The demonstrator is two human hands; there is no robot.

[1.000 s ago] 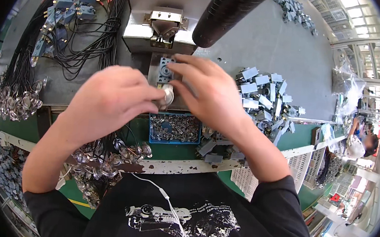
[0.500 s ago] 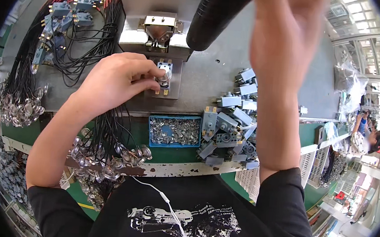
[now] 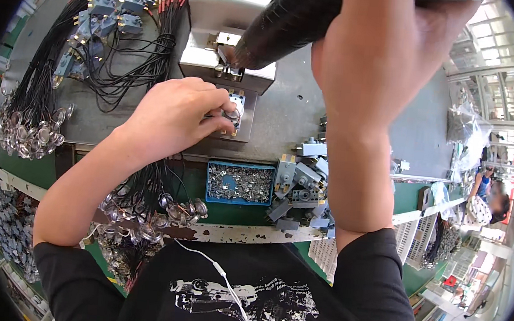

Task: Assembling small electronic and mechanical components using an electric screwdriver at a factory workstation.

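Note:
My left hand is closed in a pinch, thumb and forefinger on a round silver metal part. That part sits on a pale grey switch block with brass terminals, much of it hidden by the fingers. Under the block lies a flat metal plate, just in front of a small metal press. My right hand is raised at the upper right, beside and over a thick black tube-shaped bar. Its fingers are smeared and partly hidden, so their grip is unclear. The bar slants down across the press.
A blue tray of small metal pieces lies near the front edge, left of a heap of grey switch blocks. Black wire bundles with red tips and silver discs lie at left; more discs hang over the front edge.
The view has shifted, so the bench sits a little further right. The black bar's lower end now covers more of the press. My left hand keeps its pinch on the round metal part.

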